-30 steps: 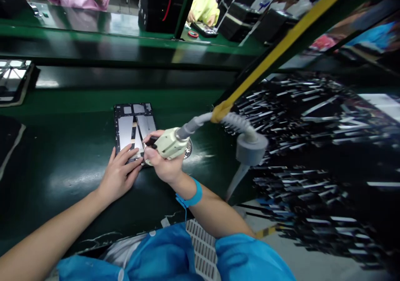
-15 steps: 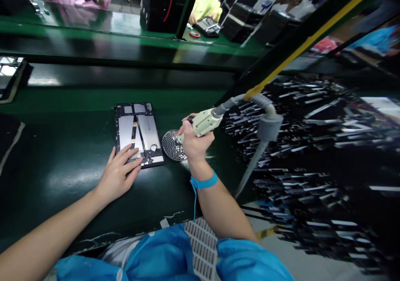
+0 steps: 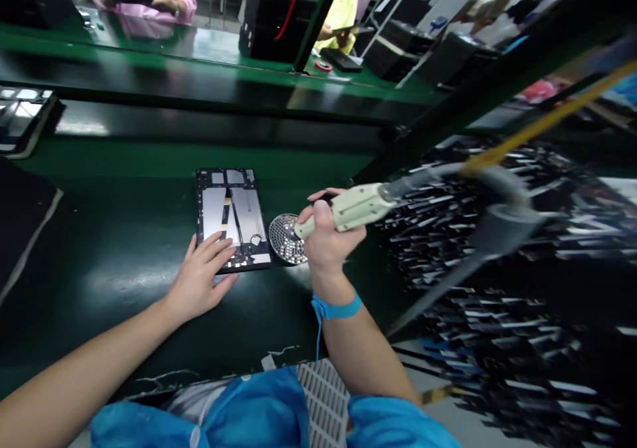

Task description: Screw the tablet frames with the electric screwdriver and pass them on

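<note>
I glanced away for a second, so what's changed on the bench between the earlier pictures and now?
The right hand has carried the corded tool rightward, from the open device's lower edge to the round holed tray. Nothing was let go. The left hand stays on the device's lower left part.

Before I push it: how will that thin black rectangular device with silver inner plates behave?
The thin black rectangular device is probably stiff: its edges look straight. Likely fragile on top: the silver inner plates and dark-and-tan strip lie exposed. Should slide rather than tip, lying flat on the glossy dark-green tabletop.
</note>
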### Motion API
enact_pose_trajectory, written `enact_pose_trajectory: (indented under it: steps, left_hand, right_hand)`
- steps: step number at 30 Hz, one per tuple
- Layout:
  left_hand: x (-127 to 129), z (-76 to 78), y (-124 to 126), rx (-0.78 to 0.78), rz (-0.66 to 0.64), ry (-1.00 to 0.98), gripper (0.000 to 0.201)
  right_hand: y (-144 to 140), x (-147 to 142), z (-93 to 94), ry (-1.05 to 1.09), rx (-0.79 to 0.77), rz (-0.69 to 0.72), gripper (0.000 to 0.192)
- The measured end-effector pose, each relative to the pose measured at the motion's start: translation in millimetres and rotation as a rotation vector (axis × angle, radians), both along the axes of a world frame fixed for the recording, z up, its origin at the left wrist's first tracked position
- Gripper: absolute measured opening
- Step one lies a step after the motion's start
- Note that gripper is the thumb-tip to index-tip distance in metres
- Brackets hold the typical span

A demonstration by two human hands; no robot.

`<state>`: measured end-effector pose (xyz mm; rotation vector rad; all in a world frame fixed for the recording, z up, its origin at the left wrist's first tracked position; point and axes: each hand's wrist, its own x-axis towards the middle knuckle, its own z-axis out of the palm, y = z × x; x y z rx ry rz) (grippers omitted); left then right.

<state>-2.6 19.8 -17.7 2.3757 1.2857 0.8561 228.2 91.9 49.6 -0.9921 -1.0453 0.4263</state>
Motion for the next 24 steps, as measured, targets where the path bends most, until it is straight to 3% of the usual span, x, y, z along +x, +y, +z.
enact_pose_trajectory:
  steps: [4, 9, 17, 24]
  left_hand:
    - [1.4, -0.8, 1.6, -0.034, -0.003, -0.007, 0.043]
    - [0.7, -0.3, 1.8, -0.053, -0.009, -0.016, 0.048]
    - [2.6, 3.6, 1.3, -0.076, -0.013, -0.007, 0.051]
    - [2.1, -1.8, 3.9, -0.039, -0.007, -0.013, 0.048]
  right_hand:
    - [-21.3, -34.7, 9.7, 0.035, 0.003, 0.244, 0.019]
    - [-38.7, -65.9, -1.8, 0.021, -0.062, 0.523, 0.027]
    - [-41.8, -70.1, -10.4, 0.024, -0.148, 0.548, 0.030]
    - [-45.7, -72.4, -16.7, -0.004, -0.144, 0.568, 0.033]
